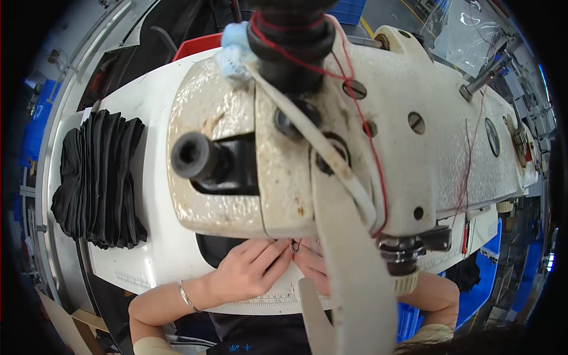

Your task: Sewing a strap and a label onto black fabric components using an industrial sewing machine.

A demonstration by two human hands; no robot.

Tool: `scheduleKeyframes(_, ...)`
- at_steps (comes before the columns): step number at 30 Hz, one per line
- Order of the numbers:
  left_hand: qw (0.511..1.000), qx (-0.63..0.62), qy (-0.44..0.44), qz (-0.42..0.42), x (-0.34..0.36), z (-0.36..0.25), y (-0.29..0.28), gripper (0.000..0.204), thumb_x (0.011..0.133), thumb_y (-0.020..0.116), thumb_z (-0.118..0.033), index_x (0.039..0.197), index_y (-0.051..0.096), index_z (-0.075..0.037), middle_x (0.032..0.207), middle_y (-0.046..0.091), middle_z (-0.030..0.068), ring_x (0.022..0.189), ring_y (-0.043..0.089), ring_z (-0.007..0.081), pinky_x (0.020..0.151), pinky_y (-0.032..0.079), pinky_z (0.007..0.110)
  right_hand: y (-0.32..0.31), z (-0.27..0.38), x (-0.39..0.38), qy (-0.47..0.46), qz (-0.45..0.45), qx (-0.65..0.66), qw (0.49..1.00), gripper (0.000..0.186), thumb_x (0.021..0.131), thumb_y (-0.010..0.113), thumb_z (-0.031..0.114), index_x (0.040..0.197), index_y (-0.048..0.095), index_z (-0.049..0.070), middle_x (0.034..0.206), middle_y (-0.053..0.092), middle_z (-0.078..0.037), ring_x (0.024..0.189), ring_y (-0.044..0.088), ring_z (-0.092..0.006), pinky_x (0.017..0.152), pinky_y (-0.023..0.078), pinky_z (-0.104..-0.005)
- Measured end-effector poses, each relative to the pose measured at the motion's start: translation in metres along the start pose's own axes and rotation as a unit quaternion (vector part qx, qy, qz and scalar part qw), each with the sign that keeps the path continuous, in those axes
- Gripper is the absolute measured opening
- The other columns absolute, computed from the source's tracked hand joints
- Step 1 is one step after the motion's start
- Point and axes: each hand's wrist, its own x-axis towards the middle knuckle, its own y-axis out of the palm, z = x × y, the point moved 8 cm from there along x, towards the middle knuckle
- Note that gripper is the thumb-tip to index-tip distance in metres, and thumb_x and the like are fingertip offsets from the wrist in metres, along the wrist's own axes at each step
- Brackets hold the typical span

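A white sewing machine (284,207) fills the middle of the view and hides the spot where my fingers work. My left hand (251,267) rests on the table below the machine head, its fingers bent and pressed together; what they pinch is hidden. Close beside it, my right hand (312,267) is closed too, partly covered by a pale lever arm (349,260). Between the fingertips shows a small metal loop (296,245); whether it is held or belongs to the machine, I cannot tell. A black piece (214,249) lies flat left of my left hand.
At the left of the white table (160,260) sits a stack of black fabric pieces (100,177). Red thread (370,136) runs over the machine. Blue bins (482,290) with black material stand at the lower right. A red tray (198,44) is behind the machine.
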Motion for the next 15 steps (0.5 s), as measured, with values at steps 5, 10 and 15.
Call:
scheduleKeyframes(5, 0.927, -0.271, -0.225, 0.126, -0.020, 0.063, 0.031, 0.039, 0.082, 0.063, -0.028, 0.116, 0.061, -0.008, 0.111, 0.063, 0.0119, 0.103, 0.059, 0.0266, 0.093, 0.046, 0.038, 0.033, -0.031, 0.007, -0.017, -0.166, -0.049, 0.985, 0.015, 0.061, 0.061, 0.014, 0.071, 0.060, 0.003, 0.084, 0.056, -0.012, 0.075, 0.056, -0.0273, 0.068, 0.048, -0.0386)
scheduleKeyframes(10, 0.924, -0.220, -0.314, -0.009, -0.011, 0.085, 0.002, 0.026, 0.066, 0.057, 0.000, 0.091, 0.065, 0.000, 0.098, 0.061, 0.0223, 0.090, 0.056, 0.0421, 0.080, 0.044, 0.049, 0.022, -0.039, 0.013, -0.021, -0.190, -0.050, 0.980, 0.010, 0.065, 0.058, 0.014, 0.062, 0.057, 0.004, 0.077, 0.053, -0.010, 0.073, 0.055, -0.0243, 0.059, 0.045, -0.0376)
scheduleKeyframes(15, 0.997, 0.080, -0.008, -0.006, -0.025, 0.049, 0.001, 0.033, 0.076, 0.061, 0.001, 0.109, 0.061, -0.001, 0.083, 0.064, 0.0135, 0.069, 0.063, 0.0256, 0.060, 0.051, 0.034, 0.028, -0.033, 0.014, -0.031, -0.165, -0.089, 0.982, 0.014, 0.066, 0.058, 0.014, 0.071, 0.059, 0.001, 0.083, 0.055, -0.011, 0.078, 0.055, -0.0253, 0.062, 0.044, -0.0368)
